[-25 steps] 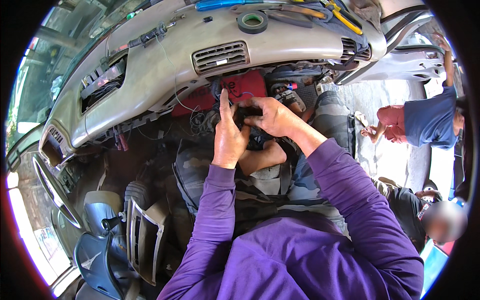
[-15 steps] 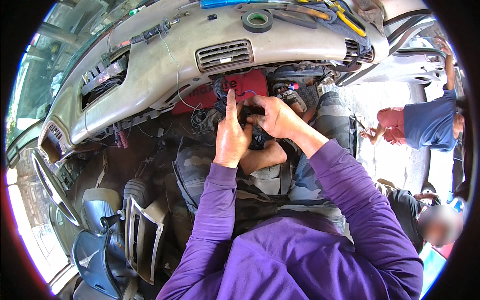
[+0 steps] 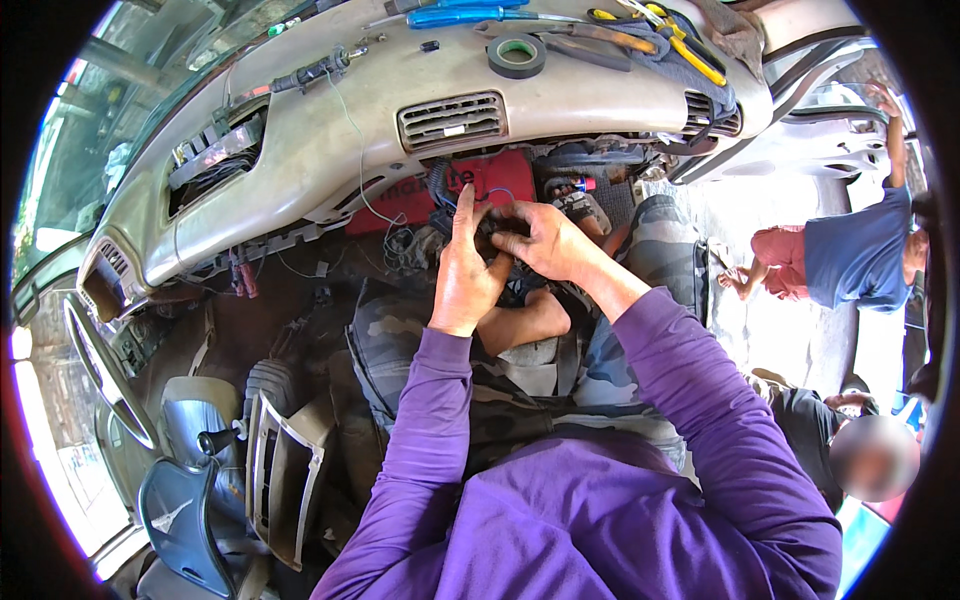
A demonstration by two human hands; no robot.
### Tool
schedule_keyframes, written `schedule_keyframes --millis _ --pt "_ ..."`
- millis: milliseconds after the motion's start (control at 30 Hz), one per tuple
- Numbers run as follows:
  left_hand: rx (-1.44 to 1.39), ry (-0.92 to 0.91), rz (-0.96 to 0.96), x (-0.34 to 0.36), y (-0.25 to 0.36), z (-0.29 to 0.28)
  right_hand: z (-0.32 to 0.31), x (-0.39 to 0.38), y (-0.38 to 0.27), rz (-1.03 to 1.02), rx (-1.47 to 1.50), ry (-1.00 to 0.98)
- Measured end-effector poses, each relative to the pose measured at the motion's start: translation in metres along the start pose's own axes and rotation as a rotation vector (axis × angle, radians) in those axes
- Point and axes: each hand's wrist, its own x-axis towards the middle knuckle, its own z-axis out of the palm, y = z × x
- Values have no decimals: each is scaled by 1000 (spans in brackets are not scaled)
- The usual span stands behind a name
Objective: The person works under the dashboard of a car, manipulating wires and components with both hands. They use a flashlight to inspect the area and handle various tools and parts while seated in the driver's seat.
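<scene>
Both hands meet in front of the dashboard [image 3: 340,140], over my lap. My left hand [image 3: 468,280] points its index finger upward while the thumb reaches toward a small dark thing held between the hands. Against that thing the fingers of my right hand [image 3: 550,242] are curled and pinched; its kind is mostly hidden by the fingers. Just beyond the fingertips lies a red cloth or bag [image 3: 495,172] with dark lettering. A bundle of thin wires [image 3: 400,240] hangs beside my left hand, below the dashboard.
On the dashboard top lie a roll of black tape [image 3: 516,56], yellow-handled pliers [image 3: 695,55], and a blue-handled screwdriver [image 3: 455,17]. A loose trim frame [image 3: 285,480] stands near the gear lever [image 3: 215,440]. Outside, a person in blue [image 3: 850,245] and another in black [image 3: 805,430] are at the right.
The view has shifted slightly, so the dashboard sits a little lower. Both hands keep nearly the same place and pose, with small finger movements at the dark thing.
</scene>
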Motion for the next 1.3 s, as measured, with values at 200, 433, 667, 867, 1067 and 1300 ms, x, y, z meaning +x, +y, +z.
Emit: schedule_keyframes --millis 200,433,667,867,1067,1300 --pt "-24 -97 23 -2 -4 0 0 0 1 -55 -101 -59" --pt "-60 -123 143 -3 -21 1 5 0 21 -174 -486 -29" --pt "-918 -246 -240 2 -25 -56 -7 4 -24 56 -94 2" --pt "-1113 53 -330 -9 -52 -51 2 4 -27 30 -160 24" --pt "144 122 134 -4 -27 -23 -4 6 -12 68 -111 -84" --pt "-236 22 -209 -11 -37 -27 -10 -12 -13 223 865 -322"
